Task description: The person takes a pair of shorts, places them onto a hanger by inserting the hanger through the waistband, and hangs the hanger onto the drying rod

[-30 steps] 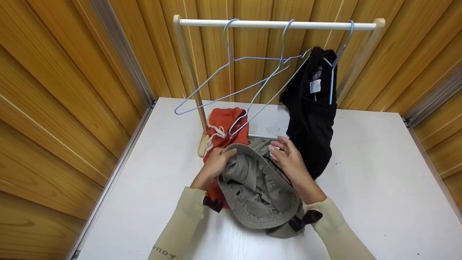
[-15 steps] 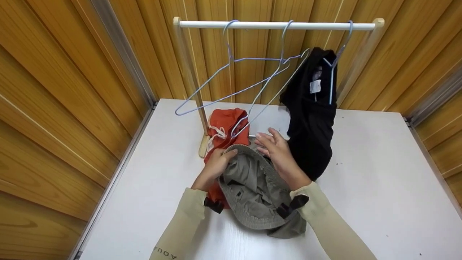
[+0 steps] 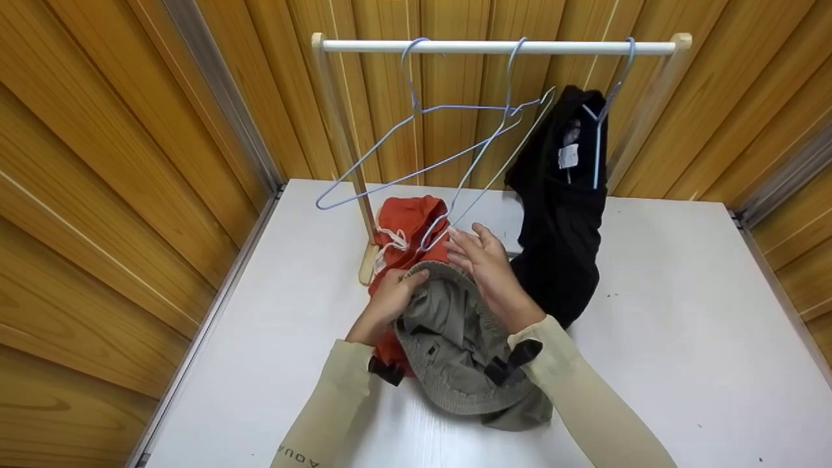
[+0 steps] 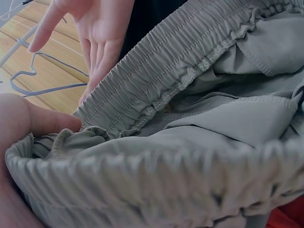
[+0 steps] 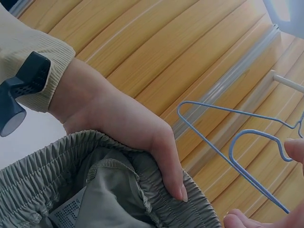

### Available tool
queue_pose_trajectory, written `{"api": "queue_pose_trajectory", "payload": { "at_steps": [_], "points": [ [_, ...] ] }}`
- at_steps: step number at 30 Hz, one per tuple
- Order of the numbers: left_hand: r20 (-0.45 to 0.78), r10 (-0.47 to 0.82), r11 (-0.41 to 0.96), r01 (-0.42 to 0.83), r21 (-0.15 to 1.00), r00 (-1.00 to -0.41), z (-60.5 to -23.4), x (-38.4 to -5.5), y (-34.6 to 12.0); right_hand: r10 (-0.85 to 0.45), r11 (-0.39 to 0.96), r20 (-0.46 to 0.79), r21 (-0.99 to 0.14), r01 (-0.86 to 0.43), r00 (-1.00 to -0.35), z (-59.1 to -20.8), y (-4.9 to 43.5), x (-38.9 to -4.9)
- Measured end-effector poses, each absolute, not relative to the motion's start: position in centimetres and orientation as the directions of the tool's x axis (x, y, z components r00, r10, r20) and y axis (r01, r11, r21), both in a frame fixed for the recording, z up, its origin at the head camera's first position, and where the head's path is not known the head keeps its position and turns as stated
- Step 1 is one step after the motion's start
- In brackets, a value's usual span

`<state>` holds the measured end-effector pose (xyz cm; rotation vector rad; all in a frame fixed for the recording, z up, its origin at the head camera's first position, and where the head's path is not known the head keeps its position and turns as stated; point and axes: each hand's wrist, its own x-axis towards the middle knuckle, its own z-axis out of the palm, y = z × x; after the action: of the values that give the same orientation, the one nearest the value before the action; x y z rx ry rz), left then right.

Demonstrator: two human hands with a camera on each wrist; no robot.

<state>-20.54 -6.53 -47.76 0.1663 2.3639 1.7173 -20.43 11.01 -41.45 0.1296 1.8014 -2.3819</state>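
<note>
My left hand (image 3: 388,299) pinches the elastic waistband of grey-green pants (image 3: 458,400), thumb on the inner side. The waistband hangs open toward me. In the left wrist view the gathered waistband (image 4: 156,61) fills much of the frame. My right hand (image 3: 487,270) is held above the far side of the waistband with fingers extended, holding nothing. Its fingertips are beside the lower end of the middle wire hanger (image 3: 509,84); whether they touch it I cannot tell. In the right wrist view, fingers (image 5: 242,221) show at the right edge near a hanger's bent end (image 5: 256,132).
A white rail (image 3: 455,46) on wooden posts carries the hangers. Another bare hanger (image 3: 414,97) hangs at left, and a black garment (image 3: 562,221) hangs at right. An orange garment (image 3: 409,218) with white drawstring lies on the white table (image 3: 682,312) under the pants. Wood-panelled walls surround it.
My right hand has left the waistband's right side and moved left and away from me, to the middle hanger's lower end. My left hand keeps its pinch, nearly still.
</note>
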Motion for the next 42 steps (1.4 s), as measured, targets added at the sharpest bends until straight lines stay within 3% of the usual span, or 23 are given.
{"api": "queue_pose_trajectory", "payload": {
  "at_steps": [13, 32, 42],
  "points": [
    [-0.123, 0.233, 0.283, -0.054, 0.957, -0.965, -47.8, -20.6, -6.4, -0.103, -0.398, -0.161, -0.898, 0.189, -0.982, -40.8, 10.9, -21.2],
    [-0.128, 0.219, 0.294, -0.059, 0.954, -0.967, -47.8, -20.4, -6.4, -0.048, -0.37, -0.135, -0.918, 0.143, -0.99, -40.3, 10.9, -21.3],
    [-0.127, 0.213, 0.302, -0.059, 0.951, -0.969, -48.0, -20.3, -6.5, -0.004, -0.279, -0.157, -0.948, 0.152, -0.988, -40.2, 11.3, -21.3]
  ]
}}
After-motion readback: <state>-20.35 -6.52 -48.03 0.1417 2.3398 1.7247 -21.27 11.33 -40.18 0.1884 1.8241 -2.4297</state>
